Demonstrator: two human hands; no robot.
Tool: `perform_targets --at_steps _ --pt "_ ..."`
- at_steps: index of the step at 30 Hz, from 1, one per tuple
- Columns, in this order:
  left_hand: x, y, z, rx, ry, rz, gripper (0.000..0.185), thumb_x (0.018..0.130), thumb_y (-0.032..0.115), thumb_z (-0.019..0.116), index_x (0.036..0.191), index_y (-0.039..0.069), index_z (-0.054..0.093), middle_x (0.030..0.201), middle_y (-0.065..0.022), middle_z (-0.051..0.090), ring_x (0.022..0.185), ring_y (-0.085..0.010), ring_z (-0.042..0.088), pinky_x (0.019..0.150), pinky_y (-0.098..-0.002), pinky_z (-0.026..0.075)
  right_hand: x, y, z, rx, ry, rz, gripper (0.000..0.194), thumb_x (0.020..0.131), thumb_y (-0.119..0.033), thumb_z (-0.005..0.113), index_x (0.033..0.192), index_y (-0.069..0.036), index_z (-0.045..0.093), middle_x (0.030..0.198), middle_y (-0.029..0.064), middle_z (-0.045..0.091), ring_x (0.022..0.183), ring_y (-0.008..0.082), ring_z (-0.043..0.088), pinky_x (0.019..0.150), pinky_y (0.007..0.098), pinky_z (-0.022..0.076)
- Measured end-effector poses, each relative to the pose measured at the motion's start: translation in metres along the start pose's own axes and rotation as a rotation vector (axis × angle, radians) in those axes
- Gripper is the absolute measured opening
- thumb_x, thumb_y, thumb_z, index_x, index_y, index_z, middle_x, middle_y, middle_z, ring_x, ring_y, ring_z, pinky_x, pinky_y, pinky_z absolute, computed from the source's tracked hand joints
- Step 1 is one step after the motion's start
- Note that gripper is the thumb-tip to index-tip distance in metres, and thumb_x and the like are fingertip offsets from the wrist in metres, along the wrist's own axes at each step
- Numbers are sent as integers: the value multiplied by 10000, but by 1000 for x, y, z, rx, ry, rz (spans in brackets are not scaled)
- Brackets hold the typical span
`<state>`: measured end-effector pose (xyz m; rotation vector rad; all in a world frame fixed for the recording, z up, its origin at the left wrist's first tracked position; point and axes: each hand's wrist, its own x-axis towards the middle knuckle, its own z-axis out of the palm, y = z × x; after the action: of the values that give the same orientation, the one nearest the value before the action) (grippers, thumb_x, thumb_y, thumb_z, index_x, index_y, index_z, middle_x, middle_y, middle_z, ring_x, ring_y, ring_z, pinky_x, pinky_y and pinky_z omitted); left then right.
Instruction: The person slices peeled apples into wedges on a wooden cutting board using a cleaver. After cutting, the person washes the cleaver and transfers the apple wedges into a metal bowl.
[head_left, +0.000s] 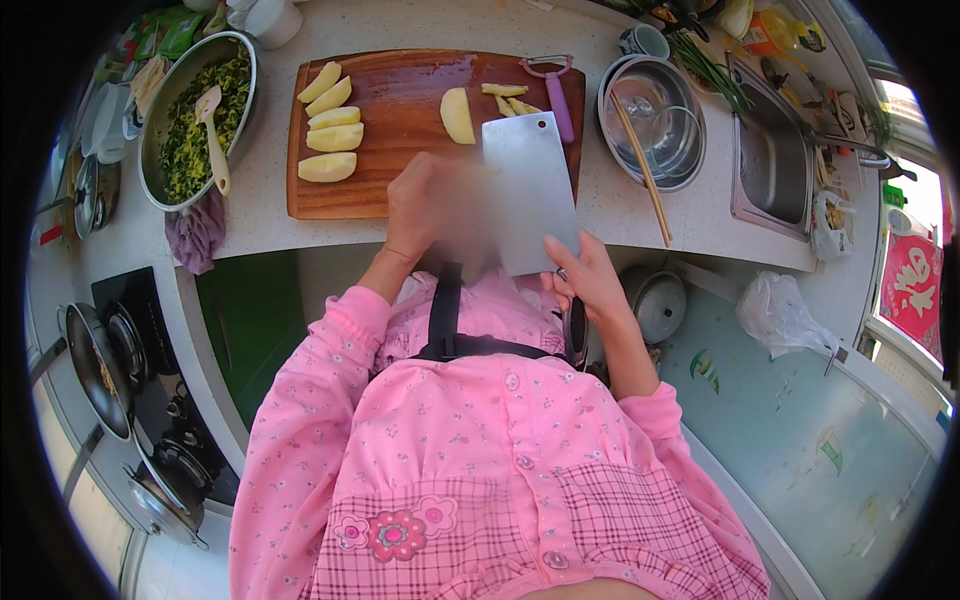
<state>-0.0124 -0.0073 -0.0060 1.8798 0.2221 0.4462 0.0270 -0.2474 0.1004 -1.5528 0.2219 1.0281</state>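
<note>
My right hand (589, 277) grips a wide steel cleaver (529, 187) near its lower end, the blade lying over the right part of a wooden cutting board (375, 199). Close to the blade's left side, my left hand (412, 202) is bent with its fingers in a blurred patch; whether it holds anything is hidden. Several pale peeled wedges (334, 137) line the board's left side. A larger pale piece (457, 116) lies above the blade, with thinner cut pieces (504, 89) to its right. Beside them rests a purple peeler (559, 109).
At the left, a steel basin (150, 176) of chopped greens holds a spatula (215, 146), with a purple cloth (196, 232) below. Right of the board, chopsticks (641, 169) lie across nested bowls (604, 124). A sink (776, 150) is further right; a wok (94, 375) sits on the stove.
</note>
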Motion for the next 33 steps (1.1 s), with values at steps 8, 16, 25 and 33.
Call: perform_targets --at_steps 8,16,25,33 --pt "1 2 0 3 -6 15 147 853 -61 708 991 -29 669 929 -51 669 819 -110 660 739 -232 532 14 0 6 17 1 11 287 993 -226 606 1173 -22 513 679 90 595 403 57 400 348 216 374" --pt "-4 -8 0 -3 -39 -21 165 851 -39 725 993 -20 643 946 -59 664 818 -103 658 707 -217 535 11 -6 4 -55 42 -28 283 988 -225 614 1168 -25 525 673 90 596 402 62 409 349 218 375" --pt "-5 4 2 103 46 105 178 823 -23 761 925 1 617 985 -64 627 767 -91 630 652 -213 525 -11 4 -20 31 189 -161 280 999 -239 594 1159 -18 531 654 76 577 397 67 402 351 220 366" --pt "-14 19 -7 220 -82 -8 244 816 5 774 1008 14 623 972 -53 624 688 -87 584 584 -232 477 -22 19 -15 29 179 -126 280 1003 -222 588 1178 -10 538 656 74 578 399 76 414 350 223 365"
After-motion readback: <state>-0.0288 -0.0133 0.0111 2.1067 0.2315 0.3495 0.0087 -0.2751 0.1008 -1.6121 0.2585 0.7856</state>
